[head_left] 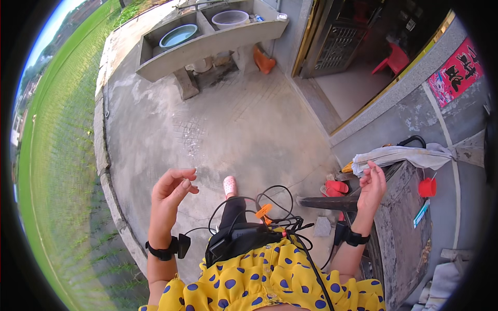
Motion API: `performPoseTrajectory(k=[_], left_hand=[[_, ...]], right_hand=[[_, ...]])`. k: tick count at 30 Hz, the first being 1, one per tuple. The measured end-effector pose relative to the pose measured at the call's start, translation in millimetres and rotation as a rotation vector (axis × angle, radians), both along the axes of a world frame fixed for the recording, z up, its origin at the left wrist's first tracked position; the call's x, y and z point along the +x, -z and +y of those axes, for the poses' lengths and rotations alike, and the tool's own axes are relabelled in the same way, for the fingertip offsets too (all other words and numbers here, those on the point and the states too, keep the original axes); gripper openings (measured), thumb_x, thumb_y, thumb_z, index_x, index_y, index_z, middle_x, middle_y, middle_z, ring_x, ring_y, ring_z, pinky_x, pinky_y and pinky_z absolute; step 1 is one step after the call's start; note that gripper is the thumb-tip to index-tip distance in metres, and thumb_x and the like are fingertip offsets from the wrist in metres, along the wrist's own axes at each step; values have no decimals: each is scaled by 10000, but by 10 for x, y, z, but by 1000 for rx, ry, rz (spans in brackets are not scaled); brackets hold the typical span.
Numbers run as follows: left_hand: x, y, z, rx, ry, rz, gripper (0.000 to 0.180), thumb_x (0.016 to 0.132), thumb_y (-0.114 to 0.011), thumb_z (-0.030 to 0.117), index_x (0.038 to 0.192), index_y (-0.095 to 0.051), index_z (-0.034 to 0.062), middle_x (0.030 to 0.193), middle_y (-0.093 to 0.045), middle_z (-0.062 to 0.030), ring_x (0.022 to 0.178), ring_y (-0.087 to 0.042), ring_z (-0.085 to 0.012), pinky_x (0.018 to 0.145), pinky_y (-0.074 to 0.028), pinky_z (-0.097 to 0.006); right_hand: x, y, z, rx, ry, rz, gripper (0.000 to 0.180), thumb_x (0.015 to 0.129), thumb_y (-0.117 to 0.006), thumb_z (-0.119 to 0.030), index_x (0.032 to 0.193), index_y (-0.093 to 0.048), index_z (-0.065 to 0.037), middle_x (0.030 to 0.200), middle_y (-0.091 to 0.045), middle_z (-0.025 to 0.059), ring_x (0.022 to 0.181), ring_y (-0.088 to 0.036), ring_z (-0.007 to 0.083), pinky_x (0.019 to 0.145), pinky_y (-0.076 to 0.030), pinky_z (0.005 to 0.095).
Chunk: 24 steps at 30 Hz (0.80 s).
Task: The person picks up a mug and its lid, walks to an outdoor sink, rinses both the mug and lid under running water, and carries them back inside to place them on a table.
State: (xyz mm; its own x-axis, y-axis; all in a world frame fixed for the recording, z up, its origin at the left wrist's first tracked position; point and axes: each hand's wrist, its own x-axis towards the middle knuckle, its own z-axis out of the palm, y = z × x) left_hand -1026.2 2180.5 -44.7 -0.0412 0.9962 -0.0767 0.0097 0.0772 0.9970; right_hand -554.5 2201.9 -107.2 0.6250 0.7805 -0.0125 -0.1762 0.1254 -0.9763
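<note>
My left hand (pixel 175 191) is raised over the concrete floor, its fingers curved and apart from the thumb, with nothing in it. At the right my right hand (pixel 372 185) is raised too, fingers loosely bent and nothing seen in them. It appears in front of a white cloth or bag (pixel 394 155) lying on a grey stone-like block (pixel 399 207); whether they touch I cannot tell. Black bands with small devices circle both wrists. A black pouch (pixel 244 239) with tangled black cables (pixel 280 207) sits at my waist over a yellow dotted top.
Ahead stands a concrete double sink (pixel 207 46) holding a teal basin (pixel 179 36) and a lilac basin (pixel 230 19). An orange-red object (pixel 263 60) leans nearby. An open doorway (pixel 358 67) is at the right, red slippers (pixel 336 188) before the block. The floor's left edge borders green field.
</note>
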Motion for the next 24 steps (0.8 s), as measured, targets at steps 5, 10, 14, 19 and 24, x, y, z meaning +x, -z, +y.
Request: performPoseTrajectory(k=[5, 10, 14, 19, 24], left_hand=[[-390, 157, 1034, -4, 55, -70, 226, 950, -593, 100, 1151, -628, 1, 1043, -640, -60, 936, -622, -138, 821, -524, -294], [-786, 285, 1980, -44, 39, -46, 204, 937, -597, 105, 1108, -647, 7, 1043, -655, -68, 931, -620, -140, 791, -530, -292], [-894, 398, 2654, -64, 42, -83, 224, 940, -611, 106, 1135, -631, -2, 1074, -651, -73, 963, -621, -147, 802, -540, -294], [-629, 514, 3511, -126, 116, -109, 222, 944, -609, 114, 1135, -630, 2, 1030, -652, -60, 936, -628, -144, 806, -534, -290], [-125, 489, 4416, -122, 142, -61, 209, 942, -602, 116, 1115, -640, 6, 1030, -648, -72, 917, -629, -141, 805, -535, -295]], right_hand=[[-334, 18, 678, -25, 53, -18, 240, 960, -556, -140, 1123, -631, 19, 825, -603, 18, 623, -514, 48, 556, -403, 181], [-670, -112, 1389, -79, 97, -59, 253, 971, -543, -149, 1155, -618, 8, 824, -589, 3, 632, -493, 42, 565, -389, 172], [-801, -111, 1923, -105, 125, -129, 238, 965, -562, -150, 1130, -638, 3, 822, -601, 4, 614, -498, 40, 544, -374, 180], [-553, -23, 2591, -134, 186, -118, 237, 963, -568, -155, 1127, -639, 1, 816, -598, 3, 611, -491, 36, 543, -368, 178], [-13, 139, 3409, -102, 250, -94, 238, 952, -590, -181, 1126, -645, -28, 814, -594, -4, 618, -484, 38, 551, -367, 178]])
